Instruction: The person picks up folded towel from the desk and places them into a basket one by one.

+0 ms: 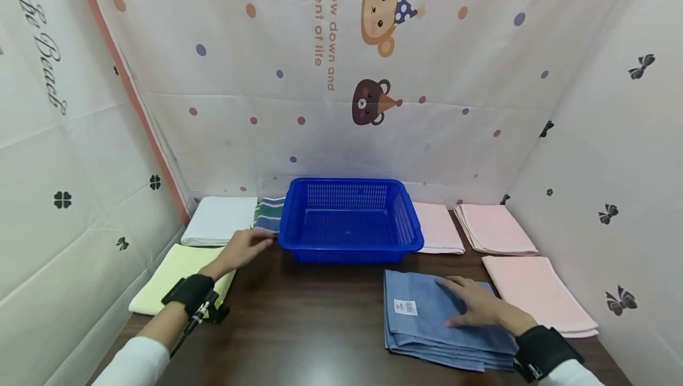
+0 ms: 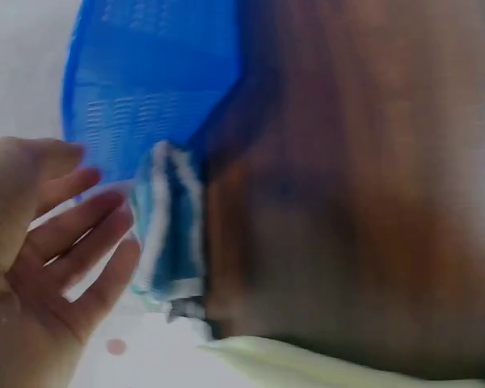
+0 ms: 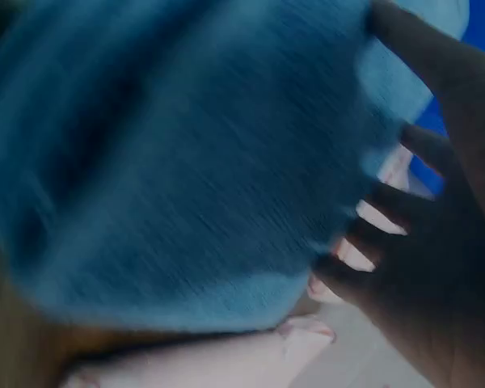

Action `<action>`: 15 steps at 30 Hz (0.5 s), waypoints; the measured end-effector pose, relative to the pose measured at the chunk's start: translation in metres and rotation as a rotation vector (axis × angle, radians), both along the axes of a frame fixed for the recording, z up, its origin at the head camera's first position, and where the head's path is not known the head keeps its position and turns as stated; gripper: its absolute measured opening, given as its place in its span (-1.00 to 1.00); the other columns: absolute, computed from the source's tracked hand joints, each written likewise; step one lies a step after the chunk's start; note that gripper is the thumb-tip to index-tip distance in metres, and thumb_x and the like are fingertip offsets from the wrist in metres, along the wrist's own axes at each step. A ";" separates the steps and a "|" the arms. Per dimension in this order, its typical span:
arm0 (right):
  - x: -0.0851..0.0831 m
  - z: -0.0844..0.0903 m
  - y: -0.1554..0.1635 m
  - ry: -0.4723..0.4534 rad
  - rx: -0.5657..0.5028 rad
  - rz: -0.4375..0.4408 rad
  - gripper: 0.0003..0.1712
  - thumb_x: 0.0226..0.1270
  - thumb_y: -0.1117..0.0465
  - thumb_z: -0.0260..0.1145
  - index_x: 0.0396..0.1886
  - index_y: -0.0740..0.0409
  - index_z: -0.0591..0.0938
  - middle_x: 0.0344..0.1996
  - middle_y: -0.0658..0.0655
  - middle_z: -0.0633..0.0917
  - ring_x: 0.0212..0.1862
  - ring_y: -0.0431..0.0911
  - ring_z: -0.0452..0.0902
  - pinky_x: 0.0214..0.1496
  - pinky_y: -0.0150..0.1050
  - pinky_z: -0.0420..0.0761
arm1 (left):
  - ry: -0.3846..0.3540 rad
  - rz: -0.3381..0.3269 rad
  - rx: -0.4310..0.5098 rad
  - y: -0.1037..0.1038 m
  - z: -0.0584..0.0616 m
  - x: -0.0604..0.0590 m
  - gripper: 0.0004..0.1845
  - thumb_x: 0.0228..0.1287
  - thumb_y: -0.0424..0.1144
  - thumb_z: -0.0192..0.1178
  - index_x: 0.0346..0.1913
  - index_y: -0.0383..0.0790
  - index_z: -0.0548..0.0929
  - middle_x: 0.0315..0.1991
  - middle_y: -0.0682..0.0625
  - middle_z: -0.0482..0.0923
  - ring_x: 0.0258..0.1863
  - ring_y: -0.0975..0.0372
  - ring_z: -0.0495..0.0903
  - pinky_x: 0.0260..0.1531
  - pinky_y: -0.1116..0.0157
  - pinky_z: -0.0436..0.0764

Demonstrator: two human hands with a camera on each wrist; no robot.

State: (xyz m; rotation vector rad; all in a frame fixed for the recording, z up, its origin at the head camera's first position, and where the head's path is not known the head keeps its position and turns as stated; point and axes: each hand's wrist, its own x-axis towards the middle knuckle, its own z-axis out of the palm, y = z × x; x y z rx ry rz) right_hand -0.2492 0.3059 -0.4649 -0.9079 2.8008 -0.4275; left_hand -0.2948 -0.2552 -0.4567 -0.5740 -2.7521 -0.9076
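My right hand (image 1: 475, 303) rests on a folded blue cloth (image 1: 427, 329) with a white label, its fingers spread over the top. Close up in the right wrist view, fingertips of the right hand (image 3: 420, 234) touch the blue cloth (image 3: 194, 170). To the left, my left hand (image 1: 242, 249) reaches toward a striped cloth (image 1: 268, 214) beside the blue basket (image 1: 349, 255). Its fingers are relaxed and hold nothing; in the left wrist view, the fingertips of the left hand (image 2: 65, 234) are right at the edge of the striped cloth (image 2: 174, 234).
A white folded cloth (image 1: 219, 220) and a yellow one (image 1: 181, 273) lie at the left. Pink folded cloths (image 1: 440, 229) lie right of the basket, with others (image 1: 496, 229) along the right side. Printed curtains (image 1: 229, 77) enclose the dark wooden table (image 1: 309, 327).
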 end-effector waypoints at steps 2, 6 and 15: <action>0.002 0.000 -0.004 -0.021 0.010 -0.022 0.09 -0.02 -0.17 0.64 0.44 0.25 0.41 0.26 0.52 0.49 0.22 0.50 0.44 0.10 0.44 0.51 | -0.080 -0.079 0.017 0.002 -0.006 0.009 -0.80 0.41 -0.34 0.23 -0.07 -0.41 0.75 -0.24 -0.17 0.78 -0.29 0.09 0.74 -0.26 0.20 0.69; 0.002 0.001 -0.020 -0.017 0.031 -0.034 0.10 -0.03 -0.17 0.65 0.46 0.22 0.42 0.28 0.51 0.49 0.25 0.48 0.44 0.14 0.43 0.50 | -0.271 -0.246 0.000 0.024 -0.015 0.021 -0.78 0.44 -0.32 0.21 -0.08 -0.43 0.73 -0.38 -0.10 0.75 -0.48 0.30 0.64 -0.46 0.41 0.59; 0.001 -0.016 -0.135 -0.011 0.074 0.101 0.07 0.15 -0.29 0.50 0.54 0.10 0.34 0.48 0.36 0.37 0.50 0.28 0.29 0.42 0.46 0.27 | -0.573 -0.277 -0.133 0.089 -0.025 0.051 0.02 0.23 0.31 0.31 0.43 -0.47 0.33 0.11 -0.21 0.48 0.11 -0.04 0.46 0.14 -0.07 0.52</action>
